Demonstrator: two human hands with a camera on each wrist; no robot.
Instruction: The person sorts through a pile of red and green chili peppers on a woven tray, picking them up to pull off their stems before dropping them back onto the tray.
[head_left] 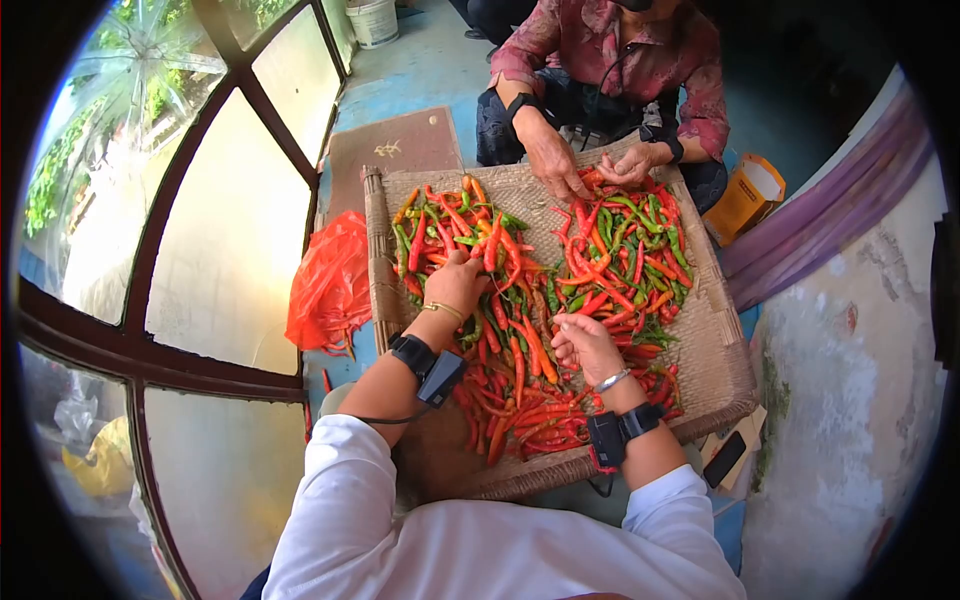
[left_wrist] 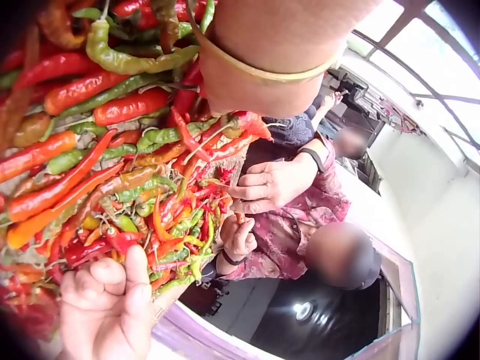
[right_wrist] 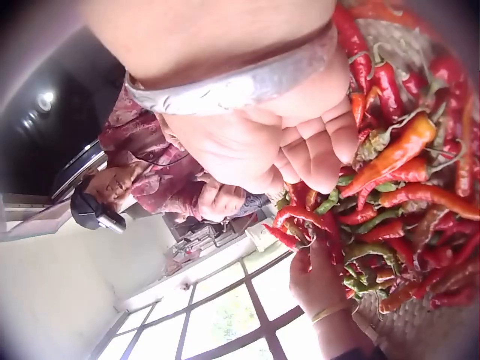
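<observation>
In the head view we find peppers (head_left: 537, 345) heaped on a woven tray (head_left: 718, 345) across the middle of the frame. Just left of centre, our left hand (head_left: 457, 287) has its fingers drawn in round red peppers (head_left: 493, 246); right of centre, our right hand (head_left: 587, 346) sits over the heap, fingers loosely bent, and we see nothing in its palm. Towards the upper right, another person (head_left: 575, 50) reaches into the peppers.

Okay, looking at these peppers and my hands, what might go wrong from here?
The bare left hand reaches among the slender red, orange and green peppers, so juice from a broken one might sting the skin. Some peppers lie close to the near rim of the tan woven tray, so a nudge could spill them.
</observation>
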